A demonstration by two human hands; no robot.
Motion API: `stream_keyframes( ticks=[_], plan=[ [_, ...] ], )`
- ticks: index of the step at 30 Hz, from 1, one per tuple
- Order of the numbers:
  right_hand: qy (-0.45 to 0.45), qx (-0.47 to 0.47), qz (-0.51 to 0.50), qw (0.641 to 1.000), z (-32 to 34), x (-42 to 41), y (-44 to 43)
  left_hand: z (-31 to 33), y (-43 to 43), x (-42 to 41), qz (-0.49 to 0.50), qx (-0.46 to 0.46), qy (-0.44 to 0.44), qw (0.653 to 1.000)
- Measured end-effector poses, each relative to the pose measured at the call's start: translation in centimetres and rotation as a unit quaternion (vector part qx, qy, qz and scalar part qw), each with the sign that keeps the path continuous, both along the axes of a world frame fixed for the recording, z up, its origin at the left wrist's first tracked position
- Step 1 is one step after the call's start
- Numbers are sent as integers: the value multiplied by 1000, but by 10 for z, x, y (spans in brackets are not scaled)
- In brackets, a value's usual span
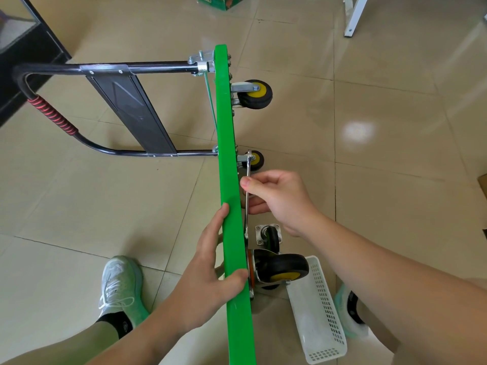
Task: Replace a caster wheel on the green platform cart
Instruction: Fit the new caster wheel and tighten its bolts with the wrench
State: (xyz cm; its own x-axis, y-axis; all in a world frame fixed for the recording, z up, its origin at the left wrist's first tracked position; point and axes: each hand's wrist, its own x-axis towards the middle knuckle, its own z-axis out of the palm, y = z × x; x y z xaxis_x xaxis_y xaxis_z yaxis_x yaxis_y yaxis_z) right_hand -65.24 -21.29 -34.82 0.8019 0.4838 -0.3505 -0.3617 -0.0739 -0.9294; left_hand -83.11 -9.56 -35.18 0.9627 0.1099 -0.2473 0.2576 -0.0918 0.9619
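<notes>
Beige tiled floor filled the head view, glossy with reflected light; on it the green platform cart stood tipped on its long edge, so I looked down along the thin green rim of its deck; left of the cart its black handle stuck out sideways, one corner wound in a red grip; right of the cart three casters projected from the underside, the far caster, the middle caster and the near caster, each black with a yellow hub; the left hand gripped the cart's rim beside the near caster, fingers laid along the left face and thumb hooked over the top; the right hand was closed on a silver wrench, pinching its shaft just right of the cart, with the wrench's far head at the mount of the middle caster; whether it sat on a bolt I could not tell; a loose caster lay on the floor just right of the cart, between the right wrist and the near caster, its mounting plate facing up; a white perforated basket lay right of the cart, partly under the near caster; a white shoe stood left of the cart; beyond the cart's far end sat a green cardboard box.
</notes>
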Motion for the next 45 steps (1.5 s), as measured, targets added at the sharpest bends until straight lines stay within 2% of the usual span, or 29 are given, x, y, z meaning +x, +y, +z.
stream_keyframes(
  ticks=[7, 34, 38, 42, 45],
  plan=[
    [19, 33, -3, 999, -6, -3, 1, -1, -1, 0, 0, -2, 3, 1000],
    [108, 36, 10, 993, -10, 1, 6, -8, 0, -2, -3, -6, -5, 1000],
    [76, 41, 19, 996, -3, 7, -4, -8, 1, -1, -5, -8, -8, 1000],
    [42, 73, -18, 996, 7, 22, -22, -12, 2, 0, -5, -15, -21, 1000],
    [1, 57, 5, 998, 2, 18, -29, -14, 2, -1, -8, -20, -32, 999]
  ],
)
